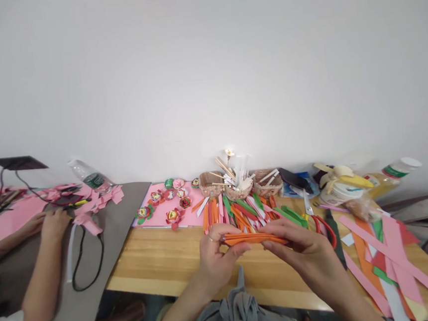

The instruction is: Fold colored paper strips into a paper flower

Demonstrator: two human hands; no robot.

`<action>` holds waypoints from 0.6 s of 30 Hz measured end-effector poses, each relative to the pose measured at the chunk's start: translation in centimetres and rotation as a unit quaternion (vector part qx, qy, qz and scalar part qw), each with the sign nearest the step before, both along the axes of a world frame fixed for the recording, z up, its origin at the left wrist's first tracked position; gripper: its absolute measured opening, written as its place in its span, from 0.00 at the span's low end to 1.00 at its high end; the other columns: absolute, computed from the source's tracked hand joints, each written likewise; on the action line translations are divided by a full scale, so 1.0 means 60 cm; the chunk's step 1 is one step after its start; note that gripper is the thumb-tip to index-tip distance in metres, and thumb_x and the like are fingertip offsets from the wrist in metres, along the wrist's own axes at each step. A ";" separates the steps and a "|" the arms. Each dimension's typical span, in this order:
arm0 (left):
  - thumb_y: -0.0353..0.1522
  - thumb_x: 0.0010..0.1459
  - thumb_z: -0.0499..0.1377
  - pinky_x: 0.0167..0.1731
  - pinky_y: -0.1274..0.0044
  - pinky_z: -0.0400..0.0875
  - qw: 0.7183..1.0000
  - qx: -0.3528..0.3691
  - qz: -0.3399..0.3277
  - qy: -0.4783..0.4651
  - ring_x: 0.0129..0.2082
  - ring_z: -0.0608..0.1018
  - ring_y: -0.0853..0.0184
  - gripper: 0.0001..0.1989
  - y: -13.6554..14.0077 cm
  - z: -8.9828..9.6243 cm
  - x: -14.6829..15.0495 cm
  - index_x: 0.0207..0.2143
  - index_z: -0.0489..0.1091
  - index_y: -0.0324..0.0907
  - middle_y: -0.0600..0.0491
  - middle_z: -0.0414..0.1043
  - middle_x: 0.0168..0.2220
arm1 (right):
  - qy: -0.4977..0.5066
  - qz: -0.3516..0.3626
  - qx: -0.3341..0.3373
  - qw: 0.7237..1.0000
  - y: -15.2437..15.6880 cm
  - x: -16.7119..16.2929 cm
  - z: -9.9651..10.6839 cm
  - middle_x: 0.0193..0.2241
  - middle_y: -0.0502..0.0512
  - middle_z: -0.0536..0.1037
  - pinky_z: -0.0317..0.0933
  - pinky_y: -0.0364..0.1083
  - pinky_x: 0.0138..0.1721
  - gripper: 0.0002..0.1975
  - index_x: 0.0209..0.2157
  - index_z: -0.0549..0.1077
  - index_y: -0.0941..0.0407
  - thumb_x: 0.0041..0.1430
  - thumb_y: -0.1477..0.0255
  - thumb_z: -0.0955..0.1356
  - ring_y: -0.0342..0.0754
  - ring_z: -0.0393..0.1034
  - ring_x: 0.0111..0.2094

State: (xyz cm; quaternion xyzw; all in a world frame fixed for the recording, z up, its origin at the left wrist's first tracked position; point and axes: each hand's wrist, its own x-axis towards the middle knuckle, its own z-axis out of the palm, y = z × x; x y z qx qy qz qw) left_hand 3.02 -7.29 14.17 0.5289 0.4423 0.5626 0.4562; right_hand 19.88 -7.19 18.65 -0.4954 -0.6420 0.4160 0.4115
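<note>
Between my two hands is a small stack of folded orange paper strips [255, 238], held level above the front of the table. My left hand [217, 252] pinches its left end between thumb and fingers. At the right end, the thumb and fingers of my right hand [299, 243] grip the same stack. Just beyond lie many loose folded strips [237, 211] in orange, green, pink and white. Red-handled scissors [327, 230] rest beside my right hand, partly hidden by it.
Finished paper flowers [174, 215] sit on a pink sheet [163, 224]. Small woven baskets [211, 184] hold sticks. Long paper strips [388, 250] cover the right side, near a bottle [398, 170]. At left, another person's hands [53, 224] work near a glue gun [87, 222].
</note>
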 end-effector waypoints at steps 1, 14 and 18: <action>0.38 0.45 0.63 0.21 0.81 0.67 1.000 -0.012 -0.006 -0.008 0.21 0.72 0.72 0.12 0.001 0.001 0.001 0.28 0.67 0.40 0.55 0.70 0.23 | -0.002 0.006 -0.006 1.000 0.000 0.001 -0.001 0.30 0.54 0.77 0.65 0.43 0.31 0.07 0.32 0.78 0.51 0.50 0.67 0.69 0.49 0.70 0.32; 0.40 0.50 0.57 0.23 0.78 0.66 0.976 -0.183 -0.102 0.059 0.20 0.70 0.70 0.12 -0.006 -0.057 -0.003 0.26 0.60 0.41 0.58 0.65 0.20 | 0.002 0.007 -0.175 0.985 -0.018 0.003 -0.101 0.24 0.51 0.78 0.63 0.43 0.28 0.10 0.32 0.78 0.56 0.49 0.70 0.67 0.47 0.70 0.25; 0.33 0.52 0.55 0.46 0.68 0.61 0.891 -0.125 -0.165 0.405 0.47 0.69 0.59 0.15 -0.019 -0.081 -0.012 0.43 0.64 0.42 0.46 0.69 0.46 | -0.013 0.006 -0.197 0.980 -0.051 -0.008 -0.157 0.20 0.50 0.77 0.62 0.42 0.25 0.09 0.27 0.79 0.58 0.49 0.74 0.65 0.47 0.69 0.23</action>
